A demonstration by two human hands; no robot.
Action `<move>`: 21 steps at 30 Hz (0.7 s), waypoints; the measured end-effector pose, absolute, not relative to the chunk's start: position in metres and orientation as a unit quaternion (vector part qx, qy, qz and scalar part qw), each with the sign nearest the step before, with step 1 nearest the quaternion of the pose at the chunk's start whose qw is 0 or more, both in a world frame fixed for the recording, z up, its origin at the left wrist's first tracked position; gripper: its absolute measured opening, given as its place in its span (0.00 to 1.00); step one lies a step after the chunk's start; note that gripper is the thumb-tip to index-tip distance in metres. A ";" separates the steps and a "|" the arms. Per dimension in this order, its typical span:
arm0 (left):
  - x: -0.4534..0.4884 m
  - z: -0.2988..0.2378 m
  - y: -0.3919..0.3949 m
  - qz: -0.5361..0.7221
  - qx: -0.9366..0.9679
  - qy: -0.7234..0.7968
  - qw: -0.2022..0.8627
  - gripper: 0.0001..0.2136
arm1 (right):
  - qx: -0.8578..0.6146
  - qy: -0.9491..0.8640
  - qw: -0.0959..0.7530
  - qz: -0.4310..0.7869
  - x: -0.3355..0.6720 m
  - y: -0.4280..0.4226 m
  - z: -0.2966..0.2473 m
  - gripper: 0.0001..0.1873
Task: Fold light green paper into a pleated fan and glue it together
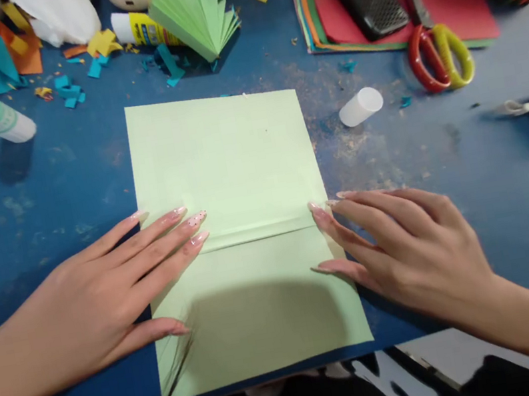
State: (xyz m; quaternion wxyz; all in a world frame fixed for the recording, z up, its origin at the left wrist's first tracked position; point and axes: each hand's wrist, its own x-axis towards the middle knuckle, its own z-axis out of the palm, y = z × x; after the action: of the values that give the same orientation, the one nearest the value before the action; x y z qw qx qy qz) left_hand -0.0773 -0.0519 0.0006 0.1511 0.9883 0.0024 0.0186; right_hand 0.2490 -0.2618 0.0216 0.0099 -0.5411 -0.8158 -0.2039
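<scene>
Left grip [103, 299] flat and open, fingers spread on the pale green paper sheet [239, 229] at its 9 o'clock edge; right grip [405, 249] open, fingertips pressing the crease at 3 o'clock. Sheet lies mid blue tabletop [498, 199]. Beyond: white cap [361, 106] at 2 o'clock, scissors [437, 51] further right, folded green fan [196, 13] at 12 o'clock.

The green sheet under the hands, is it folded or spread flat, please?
Folded: the green sheet shows a crease across its middle, with the left hand and right hand pressing its ends.
</scene>
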 end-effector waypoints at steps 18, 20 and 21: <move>-0.025 0.028 -0.075 0.222 0.898 0.124 0.359 0.16 | -0.365 -0.861 0.193 -0.296 0.216 -0.196 0.044 0.14; -0.008 0.033 -0.075 0.211 0.870 0.169 0.412 0.23 | -0.320 -0.870 0.207 -0.313 0.198 -0.192 0.043 0.13; -0.001 0.035 -0.074 0.200 0.859 0.181 0.435 0.25 | -0.313 -0.872 0.206 -0.315 0.191 -0.190 0.040 0.13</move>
State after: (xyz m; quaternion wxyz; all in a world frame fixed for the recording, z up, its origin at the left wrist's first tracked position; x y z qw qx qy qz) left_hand -0.0011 -0.0744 0.0351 0.4350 0.8591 0.1811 0.2001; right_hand 0.1908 -0.1904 0.0403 0.2056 -0.3131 -0.8721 -0.3150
